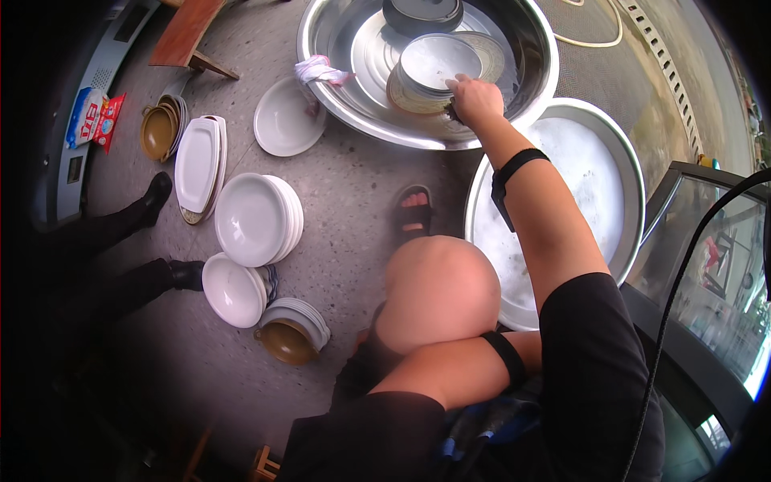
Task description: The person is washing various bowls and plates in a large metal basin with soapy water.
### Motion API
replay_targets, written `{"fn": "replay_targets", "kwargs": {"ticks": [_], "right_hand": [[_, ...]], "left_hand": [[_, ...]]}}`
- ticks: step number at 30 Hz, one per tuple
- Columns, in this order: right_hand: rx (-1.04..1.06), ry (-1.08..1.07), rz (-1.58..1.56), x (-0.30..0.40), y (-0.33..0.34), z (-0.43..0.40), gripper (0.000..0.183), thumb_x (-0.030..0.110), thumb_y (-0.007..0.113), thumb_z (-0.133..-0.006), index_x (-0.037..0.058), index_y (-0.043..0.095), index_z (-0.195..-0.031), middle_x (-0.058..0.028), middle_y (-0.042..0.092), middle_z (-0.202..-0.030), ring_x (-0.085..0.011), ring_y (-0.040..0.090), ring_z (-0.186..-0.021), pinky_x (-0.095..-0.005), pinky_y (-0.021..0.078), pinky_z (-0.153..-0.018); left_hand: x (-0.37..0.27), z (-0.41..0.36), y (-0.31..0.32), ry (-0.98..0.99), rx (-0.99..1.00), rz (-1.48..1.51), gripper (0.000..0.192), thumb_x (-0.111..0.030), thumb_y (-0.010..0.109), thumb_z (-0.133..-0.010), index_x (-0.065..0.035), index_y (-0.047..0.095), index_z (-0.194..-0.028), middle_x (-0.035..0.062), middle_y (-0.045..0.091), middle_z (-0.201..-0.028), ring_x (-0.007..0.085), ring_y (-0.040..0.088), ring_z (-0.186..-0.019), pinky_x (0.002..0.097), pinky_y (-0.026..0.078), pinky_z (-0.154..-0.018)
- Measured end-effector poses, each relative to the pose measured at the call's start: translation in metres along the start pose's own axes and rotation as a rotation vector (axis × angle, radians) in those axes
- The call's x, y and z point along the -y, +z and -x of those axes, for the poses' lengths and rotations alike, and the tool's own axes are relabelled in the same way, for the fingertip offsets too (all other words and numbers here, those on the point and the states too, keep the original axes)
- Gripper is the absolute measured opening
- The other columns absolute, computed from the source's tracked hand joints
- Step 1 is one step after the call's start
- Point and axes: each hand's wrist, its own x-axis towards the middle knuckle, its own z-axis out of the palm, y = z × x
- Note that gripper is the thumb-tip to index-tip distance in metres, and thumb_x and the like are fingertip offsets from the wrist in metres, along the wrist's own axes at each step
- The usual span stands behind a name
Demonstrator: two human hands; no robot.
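Observation:
My right hand (476, 101) reaches into a large metal basin (421, 137) and touches the near right rim of a stack of pale bowls (435, 60); a dark scrubber (452, 111) shows under the palm. The bowls rest on patterned plates (415, 103) in the basin, with a dark round pot (423, 13) behind them. My left forearm lies across my lap, and its hand is hidden behind my right arm. A second metal basin (629, 175), holding white suds (578, 162), stands at the right. A white cloth (319, 70) hangs over the first basin's rim.
Stacked white plates (252, 220), oblong dishes (197, 156) and brown bowls (159, 132) stand on the floor at left. A white bowl (289, 117) sits near the large basin. Another person's shoes (158, 199) are at far left. A wooden stool (187, 36) is upper left, a glass-sided cabinet (711, 229) right.

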Motion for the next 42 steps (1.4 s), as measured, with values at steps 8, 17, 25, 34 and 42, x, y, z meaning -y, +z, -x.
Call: {"fn": "replay_targets", "kwargs": {"ticks": [8, 17, 25, 34, 42], "right_hand": [[-0.092, 0.165, -0.32, -0.076, -0.005, 0.09, 0.018, 0.018, 0.052, -0.077, 0.016, 0.061, -0.093, -0.0041, 0.062, -0.084, -0.0255, 0.059, -0.079, -0.037, 0.047, -0.065], [0.802, 0.876, -0.609, -0.165, 0.111, 0.308, 0.066, 0.058, 0.054, -0.071, -0.0017, 0.061, -0.098, -0.02, 0.061, -0.094, -0.0291, 0.06, -0.087, -0.0363, 0.0447, -0.077], [0.399, 1.436, -1.277, -0.043, 0.177, 0.345, 0.064, 0.049, 0.056, -0.074, -0.01, 0.056, -0.1, -0.0208, 0.06, -0.099, -0.0318, 0.059, -0.088, -0.0378, 0.0436, -0.079], [0.276, 1.539, -1.663, -0.044, 0.203, 0.332, 0.056, 0.042, 0.055, -0.075, -0.0074, 0.057, -0.1, -0.0216, 0.06, -0.099, -0.0333, 0.059, -0.089, -0.0388, 0.0436, -0.079], [0.16, 1.011, -0.749, -0.121, 0.193, 0.368, 0.029, 0.022, 0.049, -0.075, 0.0011, 0.057, -0.093, -0.0217, 0.061, -0.082, -0.0356, 0.058, -0.081, -0.0438, 0.0445, -0.071]], "left_hand": [[0.006, -0.02, 0.026, -0.213, 0.231, -0.275, 0.052, -0.038, 0.047, -0.082, -0.0095, 0.045, -0.124, 0.0127, 0.046, -0.124, 0.0317, 0.044, -0.113, 0.0518, 0.031, -0.092], [0.023, -0.009, 0.012, -0.41, 0.08, -0.436, 0.043, -0.026, 0.061, -0.074, -0.0038, 0.056, -0.11, 0.0126, 0.055, -0.112, 0.0291, 0.051, -0.104, 0.0497, 0.033, -0.091], [0.03, -0.005, 0.01, -0.469, -0.228, -0.408, 0.022, -0.019, 0.056, -0.075, -0.0076, 0.06, -0.093, 0.0056, 0.06, -0.095, 0.0216, 0.056, -0.093, 0.0392, 0.041, -0.081], [0.031, -0.005, 0.007, -0.477, -0.117, -0.343, 0.033, -0.021, 0.057, -0.077, -0.0073, 0.055, -0.108, 0.009, 0.057, -0.105, 0.0243, 0.055, -0.099, 0.0432, 0.037, -0.089], [0.019, -0.01, 0.01, -0.411, -0.339, -0.502, 0.02, -0.018, 0.057, -0.073, -0.0098, 0.057, -0.091, 0.003, 0.058, -0.086, 0.0179, 0.057, -0.081, 0.0353, 0.042, -0.068]]}}
